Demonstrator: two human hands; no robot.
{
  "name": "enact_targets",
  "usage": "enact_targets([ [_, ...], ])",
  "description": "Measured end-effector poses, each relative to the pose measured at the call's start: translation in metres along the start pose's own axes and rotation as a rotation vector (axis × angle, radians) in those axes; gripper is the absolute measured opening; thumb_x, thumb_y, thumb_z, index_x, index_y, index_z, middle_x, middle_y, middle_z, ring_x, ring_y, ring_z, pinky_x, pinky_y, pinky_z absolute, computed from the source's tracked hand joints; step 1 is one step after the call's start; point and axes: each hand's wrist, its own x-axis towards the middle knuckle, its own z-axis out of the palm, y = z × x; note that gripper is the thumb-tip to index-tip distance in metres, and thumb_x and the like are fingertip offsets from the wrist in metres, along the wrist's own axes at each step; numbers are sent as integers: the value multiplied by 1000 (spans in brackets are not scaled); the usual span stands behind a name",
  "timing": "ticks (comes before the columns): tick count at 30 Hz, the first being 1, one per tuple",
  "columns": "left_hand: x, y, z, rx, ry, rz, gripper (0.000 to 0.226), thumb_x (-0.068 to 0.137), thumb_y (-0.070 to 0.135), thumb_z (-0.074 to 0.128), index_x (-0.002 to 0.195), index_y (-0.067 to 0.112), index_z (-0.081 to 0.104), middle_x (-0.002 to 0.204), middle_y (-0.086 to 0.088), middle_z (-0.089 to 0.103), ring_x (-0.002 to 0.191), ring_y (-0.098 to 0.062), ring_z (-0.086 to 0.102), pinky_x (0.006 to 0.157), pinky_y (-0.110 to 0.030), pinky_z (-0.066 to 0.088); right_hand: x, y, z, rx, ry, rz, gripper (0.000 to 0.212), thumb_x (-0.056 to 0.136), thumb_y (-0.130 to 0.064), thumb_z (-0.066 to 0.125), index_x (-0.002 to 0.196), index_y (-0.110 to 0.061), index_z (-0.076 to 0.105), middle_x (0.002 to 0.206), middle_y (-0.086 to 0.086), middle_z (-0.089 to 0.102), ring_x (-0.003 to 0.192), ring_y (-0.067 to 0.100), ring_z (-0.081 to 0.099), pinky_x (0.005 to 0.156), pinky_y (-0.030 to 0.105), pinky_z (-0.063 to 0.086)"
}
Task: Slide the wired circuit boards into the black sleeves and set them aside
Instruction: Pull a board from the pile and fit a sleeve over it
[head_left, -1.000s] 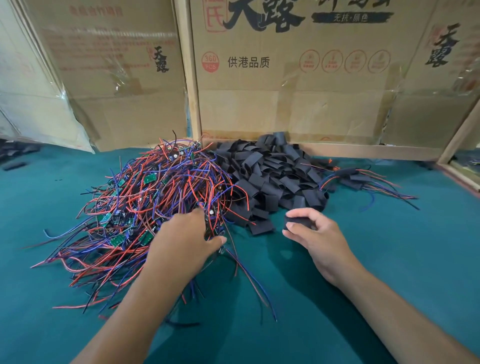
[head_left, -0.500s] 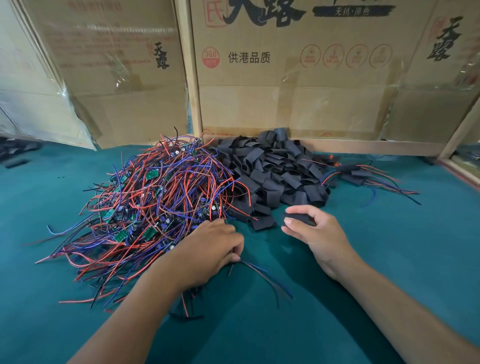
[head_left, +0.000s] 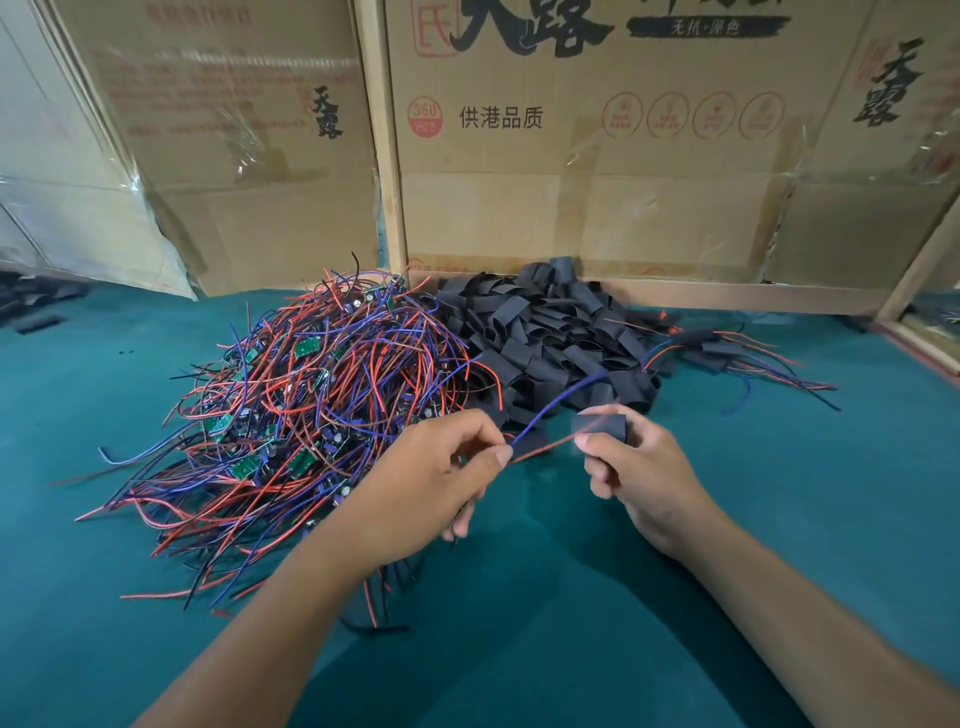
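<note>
A big tangle of wired circuit boards (head_left: 311, 410), green boards with red and blue wires, lies on the green table at the left. Behind my hands sits a heap of flat black sleeves (head_left: 545, 332). My left hand (head_left: 431, 483) pinches the wires of one wired board (head_left: 550, 410); its blue and red wires stick out to the right, and the board itself is hidden in my palm. My right hand (head_left: 634, 467) holds one black sleeve (head_left: 602, 423) between thumb and fingers, just right of the red wire's tip.
A few sleeved boards with trailing wires (head_left: 727, 353) lie at the right of the sleeve heap. Cardboard boxes (head_left: 571, 156) form a wall along the back. More black pieces (head_left: 36, 306) lie at the far left. The green table (head_left: 779, 493) stretches out around my hands.
My left hand has pulled a wired board out of the tangle and lifted it toward the right hand. The right hand has raised its sleeve off the table to meet the wires.
</note>
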Motion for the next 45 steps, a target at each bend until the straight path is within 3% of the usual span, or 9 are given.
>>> enact_targets([
  [7,3,2,9,-172,-56,-24,14,105,17,49,98,8,59,65,-2,60,46,-20,56,56,-31,44,-6,-8,8,257,-84,98,8,90,-15,64,87,-8,68,57,-3,31,45,10,29,38,20,22],
  [10,5,0,13,-221,0,-23,21,105,20,48,98,9,66,64,1,49,47,-19,58,57,-19,41,-7,-13,5,399,-106,87,28,77,-30,68,92,-6,64,57,-6,32,45,6,30,36,16,25],
  [13,4,-2,14,-254,50,-39,27,105,22,48,92,6,66,62,-2,42,45,-21,57,53,-17,39,-9,-15,7,415,-102,74,35,67,-25,74,92,-8,56,58,-7,40,47,5,36,38,15,30],
  [18,3,-2,16,-419,5,-69,19,102,9,53,103,3,70,72,-5,62,51,-17,56,53,-23,47,-8,-15,10,479,-125,124,15,72,-16,58,85,-8,58,63,0,37,49,10,42,43,19,37],
  [22,5,-2,18,-401,15,-116,23,103,23,52,101,18,75,64,-1,43,43,-14,32,43,-23,26,-8,-12,8,491,-208,141,26,83,-28,53,90,-6,64,64,1,40,51,13,41,44,21,38],
  [26,4,-3,15,-365,-18,-92,20,101,17,56,96,6,72,67,-5,57,44,-17,51,44,-23,43,-7,-10,8,451,-261,116,27,86,-26,58,96,-8,75,66,-1,37,52,11,35,43,20,32],
  [32,6,-7,16,-325,26,-150,21,100,20,59,85,15,72,54,3,42,39,-9,30,39,-18,26,-8,-9,5,448,-291,102,30,93,-24,57,113,-7,71,69,-1,37,56,10,36,51,22,23],
  [37,7,-7,19,-378,35,-144,16,100,8,56,91,1,68,66,-2,63,47,-13,49,43,-20,40,-9,-9,3,425,-307,86,34,93,-19,56,122,-5,67,70,0,36,60,11,38,59,26,22],
  [45,8,-10,21,-375,212,-140,19,97,25,64,81,14,68,52,12,36,44,-10,23,41,-17,20,-10,-7,0,414,-421,2,46,87,-21,67,132,-11,61,75,0,46,65,12,44,56,21,37],
])
